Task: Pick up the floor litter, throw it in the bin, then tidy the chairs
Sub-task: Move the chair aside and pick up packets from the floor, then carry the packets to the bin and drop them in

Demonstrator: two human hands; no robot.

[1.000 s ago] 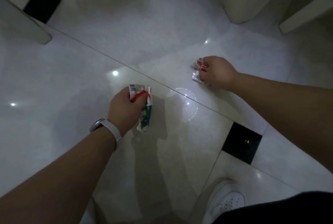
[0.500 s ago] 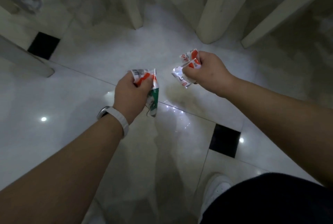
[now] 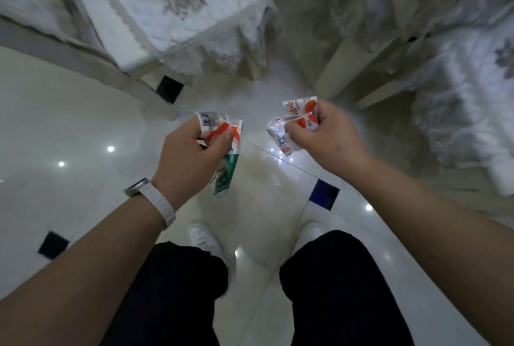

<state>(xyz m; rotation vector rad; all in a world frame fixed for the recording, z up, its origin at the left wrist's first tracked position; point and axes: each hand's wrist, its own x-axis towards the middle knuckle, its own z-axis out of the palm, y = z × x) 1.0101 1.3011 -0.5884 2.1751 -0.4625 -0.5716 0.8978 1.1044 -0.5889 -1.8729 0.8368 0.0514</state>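
Evenly outstretched, left hand point(image 3: 192, 156) clutches green wrapper point(image 3: 226, 176), right hand point(image 3: 325, 137) red wrapper point(image 3: 301, 112).

Glossy pale floor point(image 3: 55, 123) set with small black tiles point(image 3: 324, 195): one right, one near left, one far. White shoes point(image 3: 204, 240) and dark trousers point(image 3: 172, 290) near. Watch point(image 3: 150, 195), left.

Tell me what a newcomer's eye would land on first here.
At centre, the left hand grips a crumpled green wrapper and the right hand a red-and-white wrapper, both above the glossy floor. Beyond them, the left chair and right chair wear pale embroidered covers.
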